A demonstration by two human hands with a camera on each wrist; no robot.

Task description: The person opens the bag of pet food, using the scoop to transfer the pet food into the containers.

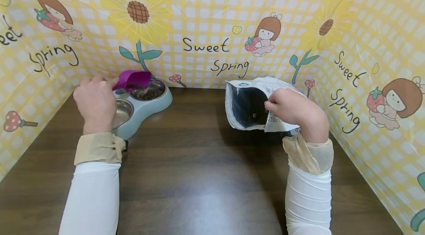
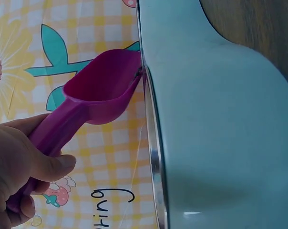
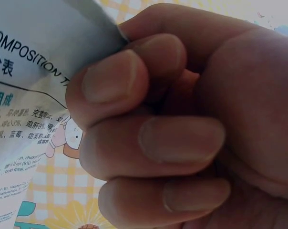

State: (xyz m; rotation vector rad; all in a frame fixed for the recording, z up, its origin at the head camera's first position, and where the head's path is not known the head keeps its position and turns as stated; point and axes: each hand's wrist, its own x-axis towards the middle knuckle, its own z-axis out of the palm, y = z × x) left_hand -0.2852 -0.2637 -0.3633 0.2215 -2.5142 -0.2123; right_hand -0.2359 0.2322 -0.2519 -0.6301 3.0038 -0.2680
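My left hand [image 1: 96,100] grips the handle of a purple scoop [image 2: 106,83], whose mouth tips down over the far bowl [image 1: 151,90] of a pale blue double pet feeder [image 1: 142,117]. Brown kibble [image 1: 152,92] lies in that far bowl, and some dark bits show at the scoop's lip. The near metal bowl [image 1: 123,112] is partly hidden behind the left hand. On the right, my right hand [image 1: 292,107] pinches the rim of an open white food bag [image 1: 232,109]. The bag's dark inside faces me, with a few pieces of kibble [image 1: 254,115] visible.
A dark wood tabletop [image 1: 186,168] spreads between the arms. Yellow checked cloth [image 1: 199,17] with printed flowers and figures rises at the back and both sides, close behind the feeder and the bag.
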